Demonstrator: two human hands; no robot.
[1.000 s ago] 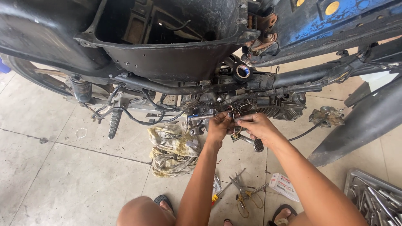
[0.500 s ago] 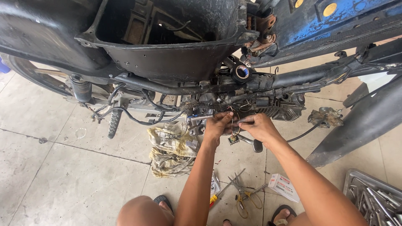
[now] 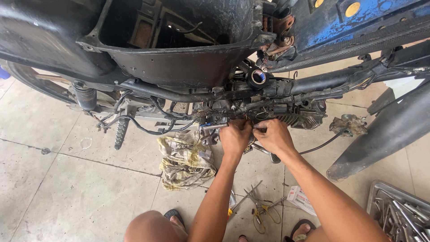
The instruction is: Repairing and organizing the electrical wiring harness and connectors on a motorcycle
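Hands close together under black grimy motorcycle frame (image 3: 188, 96): left hand (image 3: 235, 136) and right hand (image 3: 273, 136) curled on tangled wire bundle (image 3: 251, 112) beside ribbed metal engine (image 3: 295, 117), crumpled dirty rag (image 3: 183, 159) on concrete floor (image 3: 67, 192) nearby.

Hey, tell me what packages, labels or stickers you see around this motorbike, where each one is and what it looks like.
Small cardboard box: on the floor by the right forearm, white with red print, lying flat.
Round sticker: on a tube end of the frame above the hands, white ring with a dark blue centre.
Two round yellow discs: on the blue panel, top right; possibly reflectors rather than labels.
No screens or signs.
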